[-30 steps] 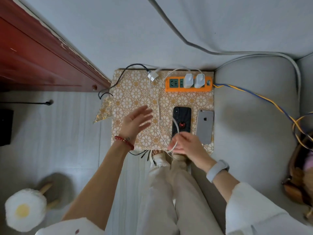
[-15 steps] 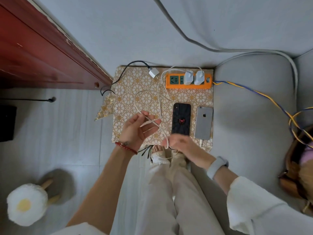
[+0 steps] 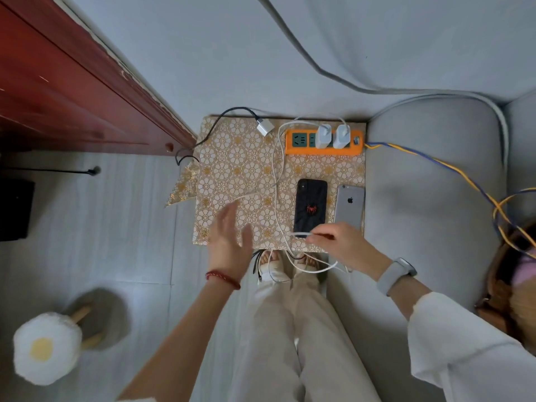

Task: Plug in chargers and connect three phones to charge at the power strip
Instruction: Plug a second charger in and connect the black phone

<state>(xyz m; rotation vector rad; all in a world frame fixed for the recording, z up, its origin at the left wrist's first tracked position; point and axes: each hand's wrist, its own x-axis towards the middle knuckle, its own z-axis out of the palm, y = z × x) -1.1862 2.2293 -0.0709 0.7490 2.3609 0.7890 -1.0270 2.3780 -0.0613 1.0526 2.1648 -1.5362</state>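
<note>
Overhead look at two hands above a floral-patterned mat (image 3: 232, 169) at frame centre, phones and orange power strip (image 3: 323, 150) laid out on it.

Right hand (image 3: 345, 245), lower centre-right, pinching a white charging cable (image 3: 275, 181) near its plug end, just at the bottom edge of a black phone (image 3: 310, 208); plug tip blurred, contact with the port unclear. Left hand (image 3: 229, 239) released, fingers spread, motion-blurred, holding nothing. Silver phone (image 3: 349, 207) just right of the black one. Two white chargers (image 3: 332, 136) seated in the strip, upper centre. Loose white charger (image 3: 265, 128) left of the strip. Third phone not visible.
</note>
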